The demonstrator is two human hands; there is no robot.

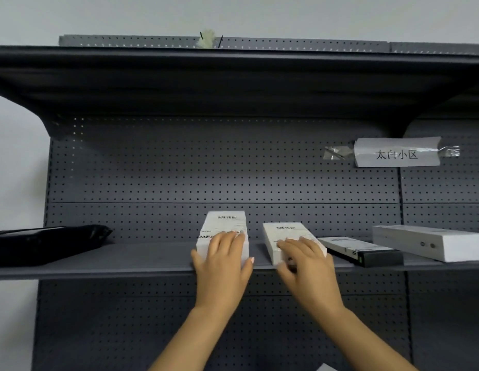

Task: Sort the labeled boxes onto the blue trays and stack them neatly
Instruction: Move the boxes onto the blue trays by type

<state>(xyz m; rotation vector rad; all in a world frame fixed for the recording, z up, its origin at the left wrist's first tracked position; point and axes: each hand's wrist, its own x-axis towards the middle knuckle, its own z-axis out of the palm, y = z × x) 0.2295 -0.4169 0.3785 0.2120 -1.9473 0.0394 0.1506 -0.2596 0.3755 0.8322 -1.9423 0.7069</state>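
Two white labeled boxes lie on a grey metal shelf (pixel 142 259). My left hand (pixel 223 259) grips the taller left box (pixel 226 223) from above, thumb on its left side and fingers over its top. My right hand (pixel 303 259) lies on the lower right box (pixel 286 232), fingers spread over its label and thumb at its front end. A flat black box with a white label (pixel 362 250) lies just right of it. A long white box (pixel 430 242) rests at the far right. No blue tray is in view.
A black soft pouch (pixel 45 243) lies at the shelf's left end. A paper sign (pixel 397 153) is taped to the perforated back panel (pixel 206 170). An upper shelf (pixel 233 79) overhangs closely above. The shelf's front edge runs just under my hands.
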